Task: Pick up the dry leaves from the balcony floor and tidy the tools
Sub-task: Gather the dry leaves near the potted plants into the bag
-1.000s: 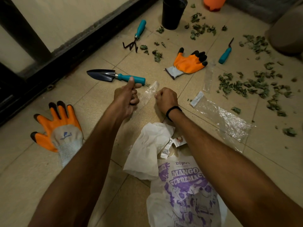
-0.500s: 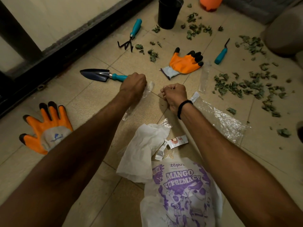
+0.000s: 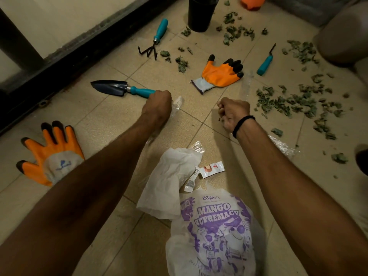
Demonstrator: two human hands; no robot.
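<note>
Dry green leaves (image 3: pixel 288 102) lie scattered over the tiled floor at the right, with more dry leaves (image 3: pixel 237 32) by a black pot (image 3: pixel 201 12). A teal-handled trowel (image 3: pixel 119 88), a hand rake (image 3: pixel 155 39) and a small weeder (image 3: pixel 265 62) lie on the floor. My left hand (image 3: pixel 157 104) is a fist gripping a strip of clear plastic (image 3: pixel 177 103), just beside the trowel's handle. My right hand (image 3: pixel 233 112) is curled into a fist a short way to the right, apart from the plastic, with nothing plainly visible in it.
One orange glove (image 3: pixel 221 73) lies past my hands, another orange glove (image 3: pixel 51 156) at the left. A printed white bag (image 3: pixel 215 226), crumpled white paper (image 3: pixel 169 180) and a small sachet (image 3: pixel 211 169) lie near me. A clear wrapper (image 3: pixel 282 146) sits under my right forearm. A black door rail (image 3: pixel 79 56) borders the left.
My hands were close together on the clear plastic; now the right hand has pulled away to the right and the left hand keeps the plastic.
</note>
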